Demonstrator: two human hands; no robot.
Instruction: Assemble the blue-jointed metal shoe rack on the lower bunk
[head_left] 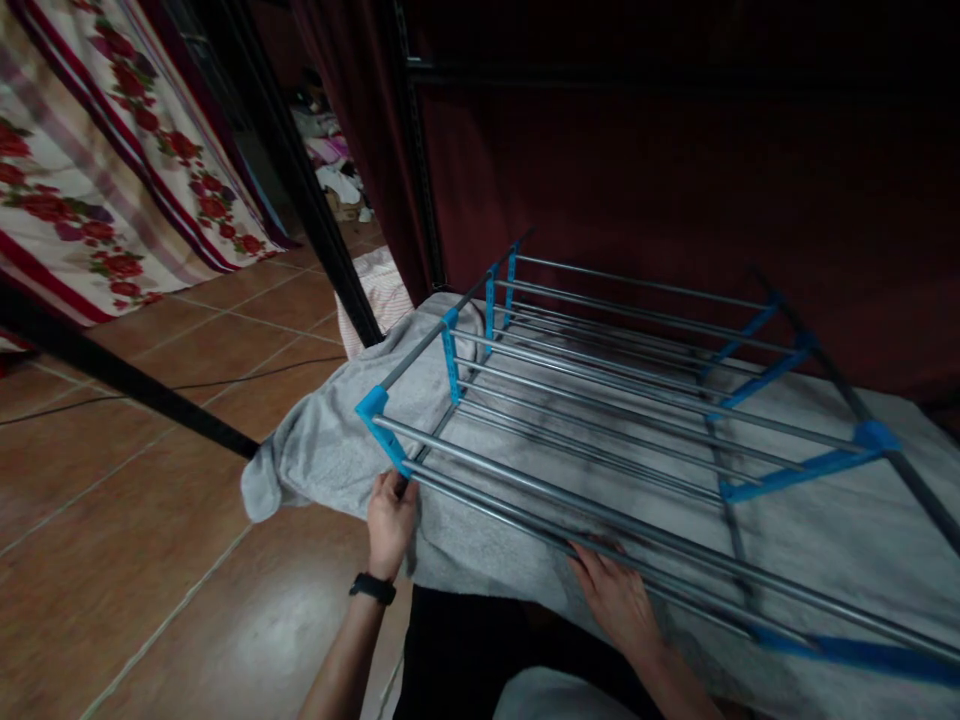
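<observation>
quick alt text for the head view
A person's left hand grips one corner of a metal rack with blue joints; the right hand touches its near side. It rests on a grey blanket, with a flowered curtain upper left.

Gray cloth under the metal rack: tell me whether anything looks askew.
The gray cloth looks askew: its left corner juts out, rumpled, over the tiled floor, unlike the flatter part under the metal rack.
</observation>
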